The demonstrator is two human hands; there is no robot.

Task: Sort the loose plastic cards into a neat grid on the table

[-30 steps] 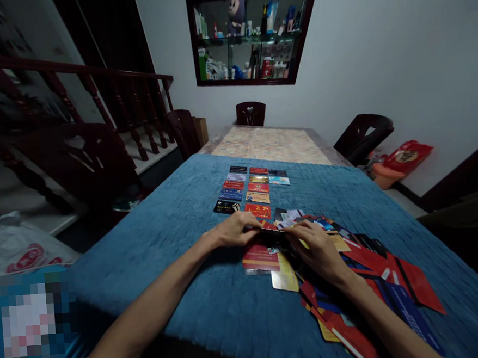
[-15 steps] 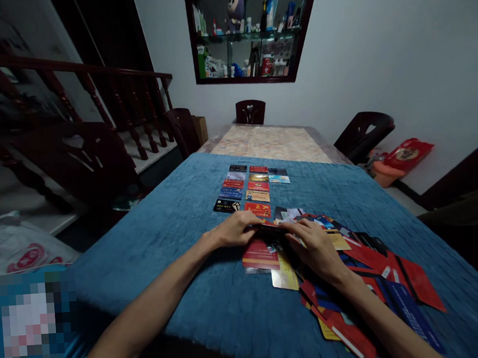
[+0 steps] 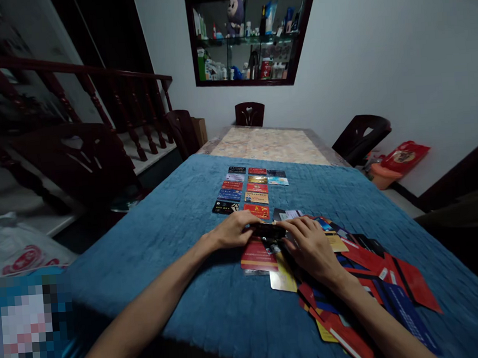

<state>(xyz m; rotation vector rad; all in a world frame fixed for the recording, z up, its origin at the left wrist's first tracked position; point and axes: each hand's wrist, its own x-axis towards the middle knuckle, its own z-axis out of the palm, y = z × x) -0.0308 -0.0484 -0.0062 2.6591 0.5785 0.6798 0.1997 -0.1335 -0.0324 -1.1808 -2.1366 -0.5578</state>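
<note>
Left hand [image 3: 236, 229] pinches one end of a dark card [image 3: 269, 230], its forearm reaching in from seven o'clock. Right hand [image 3: 309, 242], slanting in from five, pinches the opposite end with bent fingers, so I have it held between both, near a red card [image 3: 258, 260] at six. Columns of cards [image 3: 257, 197] lie toward eleven and twelve; a loose pile [image 3: 364, 255] spreads from three to five on the blue-covered bench [image 3: 176, 216].
</note>
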